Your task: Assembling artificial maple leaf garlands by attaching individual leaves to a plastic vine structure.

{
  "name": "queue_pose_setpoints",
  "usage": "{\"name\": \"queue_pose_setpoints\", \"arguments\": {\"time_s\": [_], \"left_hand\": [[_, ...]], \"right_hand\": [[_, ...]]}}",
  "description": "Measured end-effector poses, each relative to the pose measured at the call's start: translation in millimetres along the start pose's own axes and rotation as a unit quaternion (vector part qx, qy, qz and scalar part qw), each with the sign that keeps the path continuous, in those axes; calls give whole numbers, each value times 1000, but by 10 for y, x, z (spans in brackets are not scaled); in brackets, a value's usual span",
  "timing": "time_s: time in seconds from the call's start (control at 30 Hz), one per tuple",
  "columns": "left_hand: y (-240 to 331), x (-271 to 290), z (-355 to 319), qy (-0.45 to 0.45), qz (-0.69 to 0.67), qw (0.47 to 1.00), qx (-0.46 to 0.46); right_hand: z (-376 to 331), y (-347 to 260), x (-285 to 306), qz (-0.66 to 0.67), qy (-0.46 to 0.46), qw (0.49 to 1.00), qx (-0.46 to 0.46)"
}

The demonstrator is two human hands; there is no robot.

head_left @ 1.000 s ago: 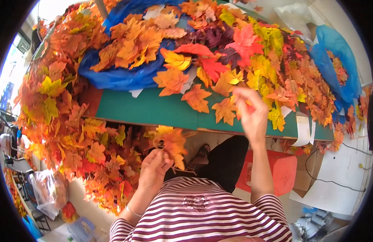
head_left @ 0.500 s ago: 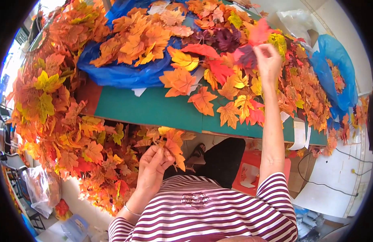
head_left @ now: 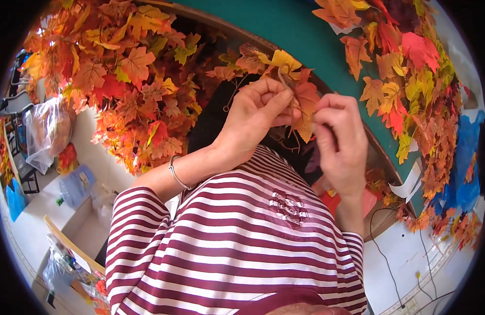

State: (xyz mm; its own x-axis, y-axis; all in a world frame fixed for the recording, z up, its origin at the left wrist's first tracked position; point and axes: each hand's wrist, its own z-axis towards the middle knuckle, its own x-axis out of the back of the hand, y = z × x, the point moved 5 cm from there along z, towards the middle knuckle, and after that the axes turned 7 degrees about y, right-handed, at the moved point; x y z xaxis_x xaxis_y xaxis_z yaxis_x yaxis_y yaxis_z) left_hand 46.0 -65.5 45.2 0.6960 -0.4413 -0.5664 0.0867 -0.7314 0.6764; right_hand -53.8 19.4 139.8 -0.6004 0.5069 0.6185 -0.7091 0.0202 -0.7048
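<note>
Close to the chest, the left hand (head_left: 255, 118) pinches a cluster of orange and yellow fabric maple leaves on thin brown wire stems (head_left: 297, 89). The right hand (head_left: 341, 142) pinches its lower leaf. Light and floppy, it is probably best held by the stems, near the green surface (head_left: 305, 31).

Two hands: left hand (head_left: 253, 118), right hand (head_left: 339, 142), both pinched on one small leaf sprig (head_left: 297, 97). One bracelet (head_left: 175, 173) on the left wrist. One green table (head_left: 305, 31). One clear plastic bag (head_left: 45, 131) at left. One blue plastic sheet (head_left: 463, 168) at right. One white paper strip (head_left: 408, 184) hanging off the table edge. Loose leaves (head_left: 132, 79): too many to count, two big heaps.
</note>
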Motion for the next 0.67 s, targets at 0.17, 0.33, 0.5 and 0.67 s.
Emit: {"name": "queue_pose_setpoints", "arguments": {"time_s": [0.17, 0.33, 0.5, 0.67], "left_hand": [[4, -4, -74, -13, 7, 1000, -16], [23, -33, -82, -41, -3, 999, -29], [11, -20, -70, -23, -29, 999, -24], [27, -5, -67, -20, -19, 999, -24]], "right_hand": [[-274, 125, -149, 62, 49, 984, -158], [-336, 153, -131, 74, 105, 973, -194], [-339, 194, -161, 73, 111, 977, -169], [-293, 154, -176, 65, 107, 981, -150]]}}
